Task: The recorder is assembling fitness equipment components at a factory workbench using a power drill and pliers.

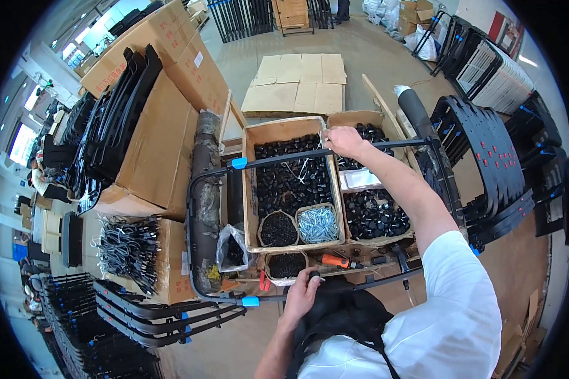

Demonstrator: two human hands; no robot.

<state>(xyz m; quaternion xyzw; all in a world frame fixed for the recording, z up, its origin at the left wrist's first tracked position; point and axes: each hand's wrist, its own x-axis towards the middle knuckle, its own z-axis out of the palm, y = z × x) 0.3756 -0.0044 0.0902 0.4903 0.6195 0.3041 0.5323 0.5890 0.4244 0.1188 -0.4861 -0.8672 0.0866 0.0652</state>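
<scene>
A black tubular frame (284, 158) with rounded corners and blue clips (239, 163) lies across the bench, over wooden trays of parts. Near the frame's near bar, my left hand (301, 295) pinches a small black knob-like part (314, 275). Stretched out to the far bar, my right hand (346, 140) has its fingers closed by the bar and a tray's rim; what they hold is hidden. Between the bars, a wooden tray (250, 218) carries black plastic pieces (297, 183), a basket of small black parts (278, 229) and a basket of silver screws (317, 224).
Padded rollers (207, 170) flank the trays. An orange power tool (336, 260) and red-handled pliers (265, 280) lie along the near side. Cartons (148, 145) and bundled black cords (133, 252) stand left. Stacked black frames (487, 151) stand right; flattened cardboard (297, 82) lies beyond.
</scene>
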